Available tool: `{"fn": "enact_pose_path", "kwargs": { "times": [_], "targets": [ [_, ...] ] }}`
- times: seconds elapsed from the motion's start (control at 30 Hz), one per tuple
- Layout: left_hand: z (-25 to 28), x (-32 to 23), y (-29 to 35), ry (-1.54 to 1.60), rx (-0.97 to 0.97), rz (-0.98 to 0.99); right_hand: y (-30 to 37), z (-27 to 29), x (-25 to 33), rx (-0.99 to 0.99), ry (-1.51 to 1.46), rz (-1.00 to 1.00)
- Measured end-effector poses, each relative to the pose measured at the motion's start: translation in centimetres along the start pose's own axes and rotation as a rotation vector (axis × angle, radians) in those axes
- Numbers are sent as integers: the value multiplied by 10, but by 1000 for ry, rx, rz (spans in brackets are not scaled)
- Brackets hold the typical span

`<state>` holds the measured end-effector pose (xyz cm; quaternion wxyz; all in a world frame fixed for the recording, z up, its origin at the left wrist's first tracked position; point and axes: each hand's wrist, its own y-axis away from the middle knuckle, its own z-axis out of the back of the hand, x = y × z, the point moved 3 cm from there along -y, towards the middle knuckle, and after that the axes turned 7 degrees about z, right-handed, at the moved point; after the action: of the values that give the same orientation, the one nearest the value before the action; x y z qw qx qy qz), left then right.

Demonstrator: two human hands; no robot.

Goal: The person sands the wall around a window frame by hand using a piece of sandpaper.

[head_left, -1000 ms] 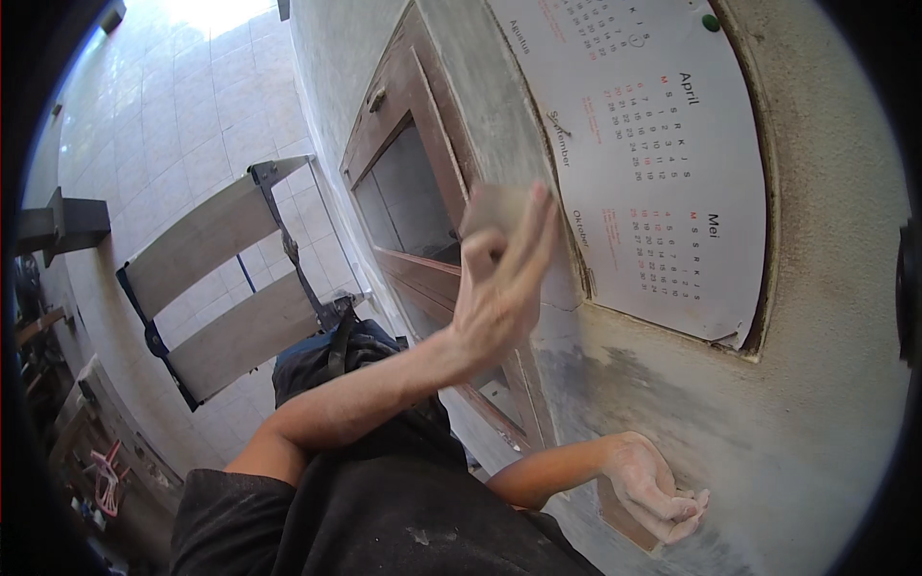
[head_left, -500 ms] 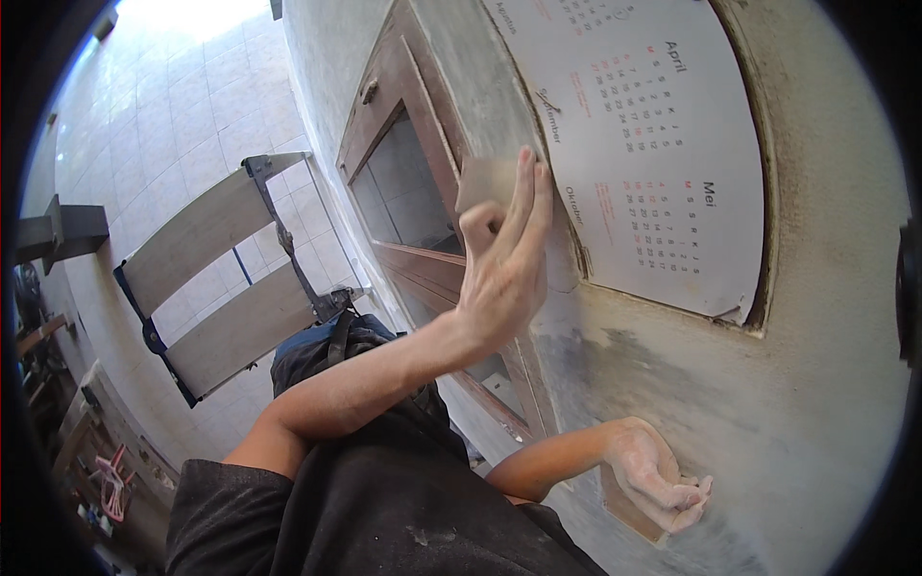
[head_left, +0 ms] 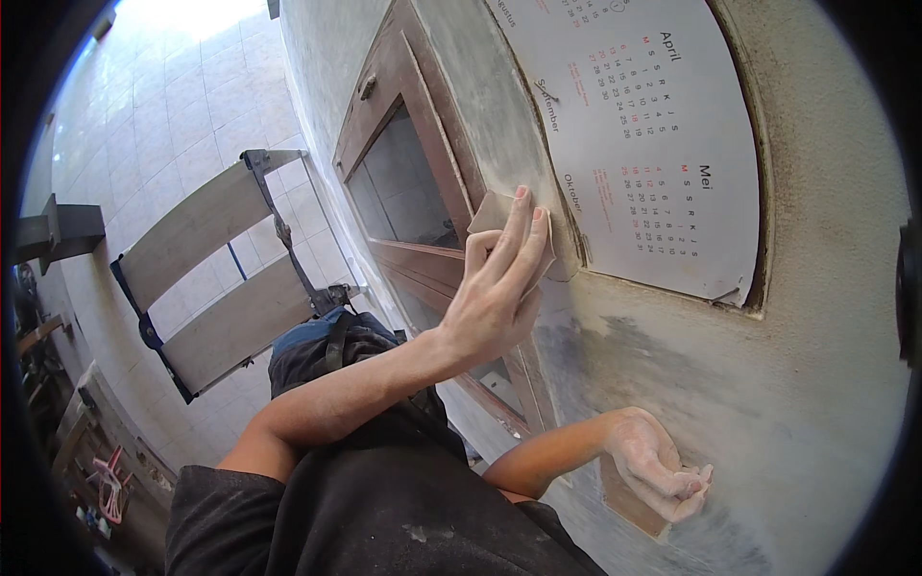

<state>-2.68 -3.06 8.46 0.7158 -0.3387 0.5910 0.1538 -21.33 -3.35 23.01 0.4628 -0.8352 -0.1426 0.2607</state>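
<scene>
My left hand (head_left: 499, 278) presses a folded tan sheet, which looks like sandpaper (head_left: 490, 213), against the wall (head_left: 816, 384). Two of its fingers lie stretched over the sheet and the others are bent; the sheet sticks out on both sides of them. This spot lies between a brown wooden frame and the wall calendar (head_left: 653, 211). Lower right, my right hand (head_left: 658, 470) is at the wall, whitened with dust, its fingers curled in. Beside its wrist shows a flat brown piece (head_left: 629, 504) with a pale edge; the hand covers part of it, and whether it is gripped cannot be made out.
The brown frame (head_left: 447, 144) holds dark glass panes. Grey smears mark the wall below the calendar. A stepladder-like stand with broad boards (head_left: 202, 226) is at left on the tiled floor (head_left: 163, 106). Pink hangers (head_left: 113, 485) and clutter are at the far lower left.
My left hand has slid a little lower along the wall with the sheet, away from the calendar's edge. My right hand has hardly moved. The view has shifted slightly.
</scene>
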Motion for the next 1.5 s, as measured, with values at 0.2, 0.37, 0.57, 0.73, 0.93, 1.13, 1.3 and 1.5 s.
{"fn": "enact_pose_path", "kwargs": {
  "times": [0.2, 0.37, 0.57, 0.73, 0.93, 1.13, 1.3, 1.5],
  "targets": [
    [30, 24, -12, -11, -74, -186, -3, -1, -1, 34, -1, 38],
    [32, 31, -33, -214, -121, 36, -4, -9, 6, 46, -17, 40],
    [-11, 30, -19, -456, -112, 58, -4, -11, 8, 54, -24, 47],
    [8, 53, -55, -545, -211, 59, -10, -5, 0, 48, -59, 24],
    [-13, 45, -18, -485, -138, 9, 10, -15, 8, 54, -71, -43],
    [-1, 51, -44, -487, -170, 117, 8, -8, 4, 60, -79, -23],
    [-16, 52, -10, -449, -92, 33, 16, -12, 6, 36, -94, -26],
    [-13, 46, -19, -462, -153, 114, 10, -7, 6, 39, -107, -16]
  ]
}}
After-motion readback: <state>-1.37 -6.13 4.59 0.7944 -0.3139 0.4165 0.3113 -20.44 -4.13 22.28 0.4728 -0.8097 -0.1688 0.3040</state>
